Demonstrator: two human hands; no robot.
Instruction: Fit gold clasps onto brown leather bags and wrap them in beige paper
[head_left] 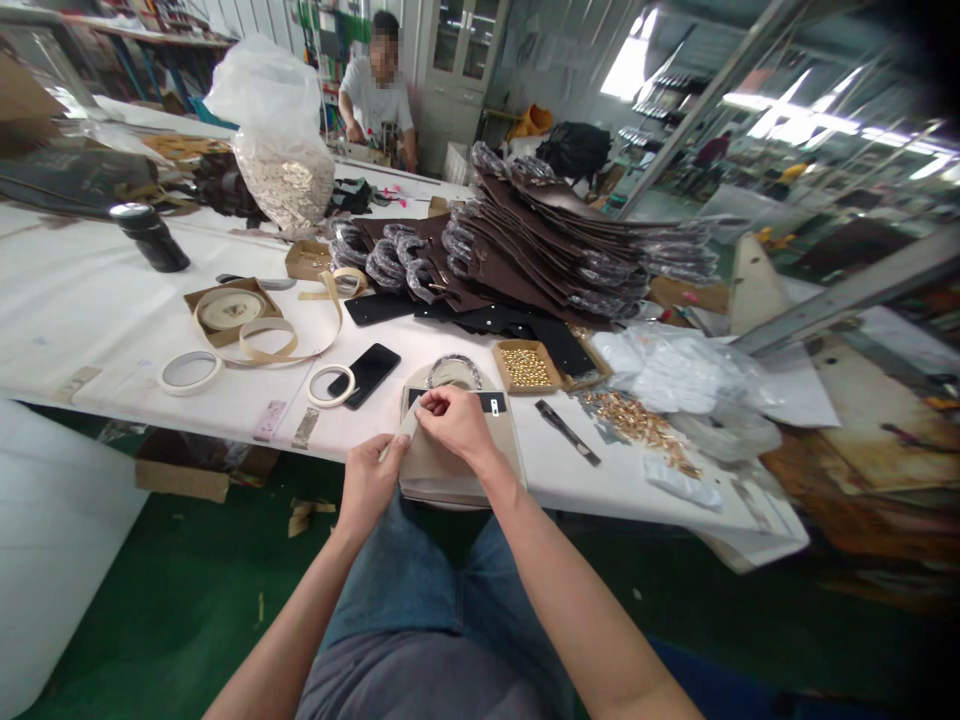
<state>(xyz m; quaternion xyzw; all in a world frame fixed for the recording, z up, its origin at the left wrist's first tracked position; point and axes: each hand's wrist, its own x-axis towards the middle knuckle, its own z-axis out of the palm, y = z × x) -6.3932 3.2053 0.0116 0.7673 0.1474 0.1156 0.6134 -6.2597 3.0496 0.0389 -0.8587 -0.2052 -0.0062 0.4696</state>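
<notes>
A beige bag (450,465) lies at the table's front edge, its handle (455,370) wrapped in clear plastic at the far side. Across its upper part runs a black strip (480,402) with a small white metal plate (495,407). My left hand (373,468) is closed on a light-coloured strip (407,428) at the bag's left side. Pinched at the strip's upper end, the fingers of my right hand (454,420) are over the bag. My right hand partly hides the black strip and the bag's middle.
A black phone (375,376) and tape rolls (190,372) lie to the left. On the right are a box of gold studs (525,367), a cutter knife (568,433) and loose gold fittings (637,420). Brown bags (525,240) are piled behind; a person (379,90) works across the table.
</notes>
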